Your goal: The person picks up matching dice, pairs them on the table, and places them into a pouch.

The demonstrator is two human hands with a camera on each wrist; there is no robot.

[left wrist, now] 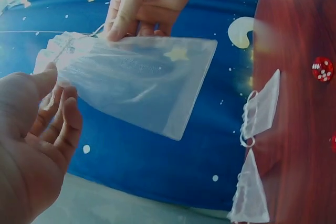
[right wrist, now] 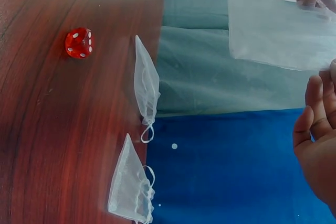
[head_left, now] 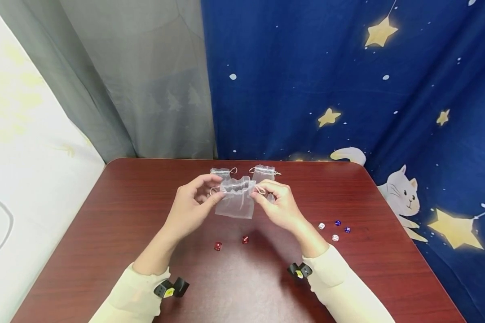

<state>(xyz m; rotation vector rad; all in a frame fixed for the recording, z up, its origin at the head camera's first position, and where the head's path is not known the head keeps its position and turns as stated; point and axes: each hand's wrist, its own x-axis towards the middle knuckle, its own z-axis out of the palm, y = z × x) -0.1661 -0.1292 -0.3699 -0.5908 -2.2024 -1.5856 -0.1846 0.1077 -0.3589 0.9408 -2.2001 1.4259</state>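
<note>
A sheer white drawstring pouch (head_left: 235, 205) hangs between both hands, raised above the table, its gathered mouth at the top. My left hand (head_left: 191, 202) pinches one upper side of it between thumb and fingers, beside a cord loop. On the other side my right hand (head_left: 279, 202) pinches the mouth edge near the second cord loop. In the left wrist view the pouch (left wrist: 142, 77) is stretched out flat and see-through, with nothing visible inside. Two red dice, one left (head_left: 218, 246) and one right (head_left: 245, 239), lie on the table nearer the body.
Two more sheer pouches, a left one (head_left: 220, 172) and a right one (head_left: 263, 172), lie at the back of the dark red table (head_left: 117, 215). To the right sit two white dice (head_left: 335, 237) and two blue dice (head_left: 347, 229). A blue curtain (head_left: 291, 89) hangs behind.
</note>
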